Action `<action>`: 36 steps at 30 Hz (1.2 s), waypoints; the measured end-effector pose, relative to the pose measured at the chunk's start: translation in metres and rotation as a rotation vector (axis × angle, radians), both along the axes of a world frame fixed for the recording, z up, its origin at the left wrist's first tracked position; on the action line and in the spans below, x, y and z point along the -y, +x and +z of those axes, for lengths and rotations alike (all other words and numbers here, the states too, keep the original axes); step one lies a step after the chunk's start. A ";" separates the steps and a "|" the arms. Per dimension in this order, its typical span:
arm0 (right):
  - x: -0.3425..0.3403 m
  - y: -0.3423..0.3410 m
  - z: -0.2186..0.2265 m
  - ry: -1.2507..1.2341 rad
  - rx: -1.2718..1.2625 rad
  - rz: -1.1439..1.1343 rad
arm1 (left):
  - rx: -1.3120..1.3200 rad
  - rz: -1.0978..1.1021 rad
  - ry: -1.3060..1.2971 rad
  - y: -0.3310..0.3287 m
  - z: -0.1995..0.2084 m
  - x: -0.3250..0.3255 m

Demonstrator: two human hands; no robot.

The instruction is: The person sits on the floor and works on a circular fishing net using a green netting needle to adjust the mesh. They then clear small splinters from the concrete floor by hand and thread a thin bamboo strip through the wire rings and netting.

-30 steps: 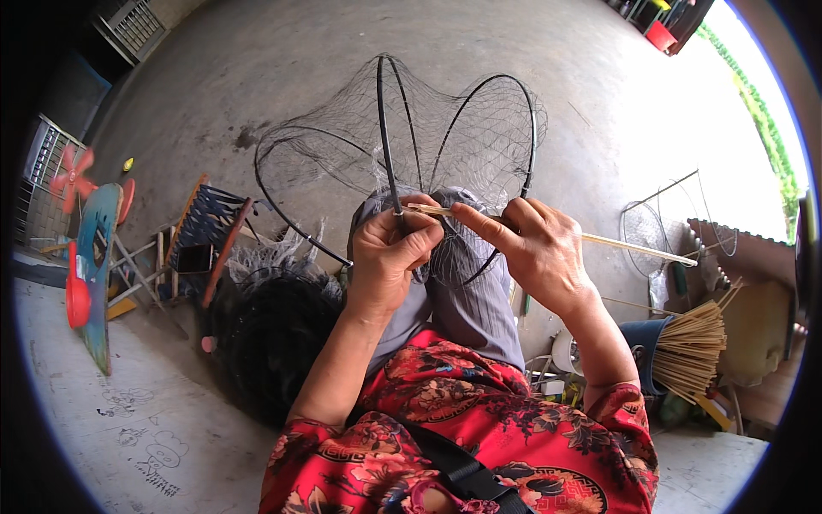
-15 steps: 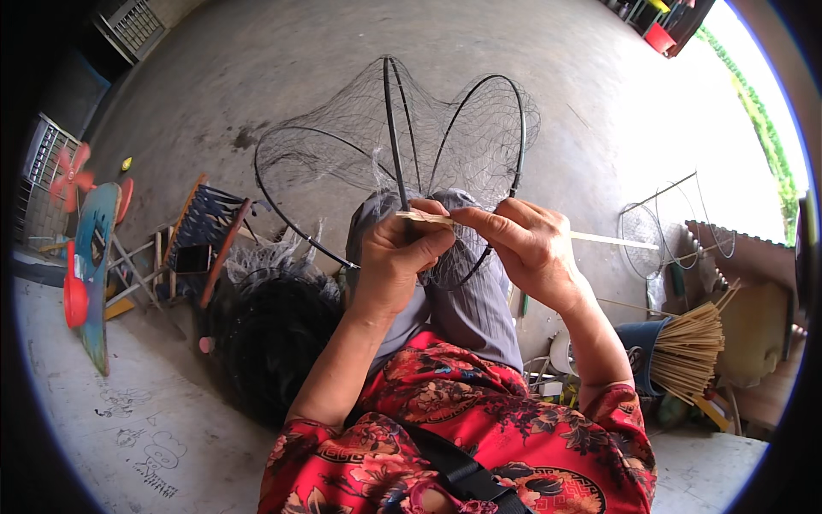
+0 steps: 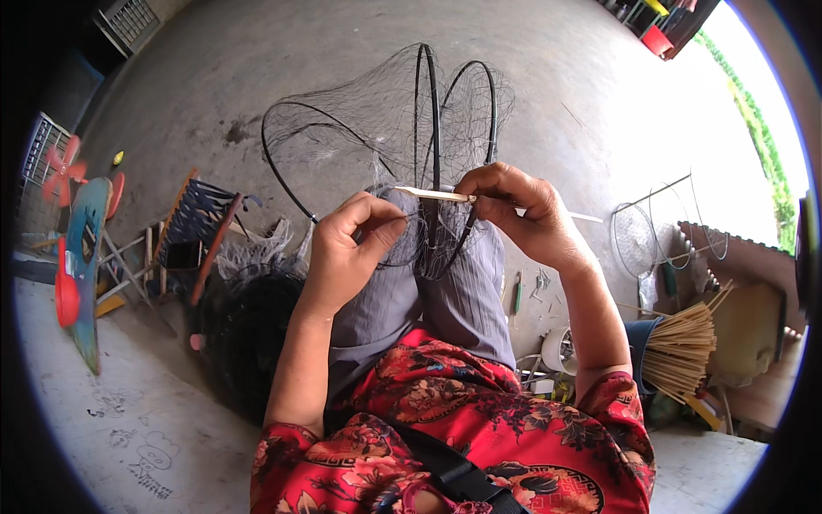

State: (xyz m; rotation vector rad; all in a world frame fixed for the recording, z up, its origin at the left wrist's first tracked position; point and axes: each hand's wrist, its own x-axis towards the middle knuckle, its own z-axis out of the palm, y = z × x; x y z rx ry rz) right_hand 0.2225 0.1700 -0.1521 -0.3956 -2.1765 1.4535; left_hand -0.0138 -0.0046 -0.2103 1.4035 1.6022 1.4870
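A pale, narrow bamboo strip (image 3: pixel 432 196) lies across the front of a net of fine dark mesh (image 3: pixel 368 94) on black hoops (image 3: pixel 435 120). My right hand (image 3: pixel 527 210) pinches the strip between thumb and fingers, and its far end sticks out to the right behind that hand. Just left of the strip's pointed end, my left hand (image 3: pixel 355 248) is closed in a pinch beside the mesh; whatever is between its fingertips is too fine to make out. The net's near part rests over my knees, in grey trousers (image 3: pixel 467 295).
At left stand a folding chair (image 3: pixel 197 223) and a board with a red fan (image 3: pixel 64 171). A bundle of thin sticks (image 3: pixel 681 351) fills a blue bucket (image 3: pixel 638 338) at right. Behind it are more hooped nets (image 3: pixel 638 231). Small tools lie on the concrete floor (image 3: pixel 548 317).
My left hand has let go of the bamboo strip and drawn back to the left and down. The strip's left end is now exposed, and the net's hoops have swung closer together.
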 end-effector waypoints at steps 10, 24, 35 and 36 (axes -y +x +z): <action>0.006 0.008 0.003 0.509 0.107 -0.038 | 0.750 0.053 0.209 0.033 -0.007 -0.002; 0.008 0.022 -0.023 1.032 0.202 -0.108 | 0.888 0.084 0.176 0.046 -0.042 -0.001; 0.031 -0.008 -0.012 1.073 0.273 -0.176 | 0.788 0.146 0.156 0.037 -0.040 0.003; 0.030 -0.010 -0.011 1.076 0.272 -0.172 | 0.815 0.134 0.160 0.034 -0.042 0.003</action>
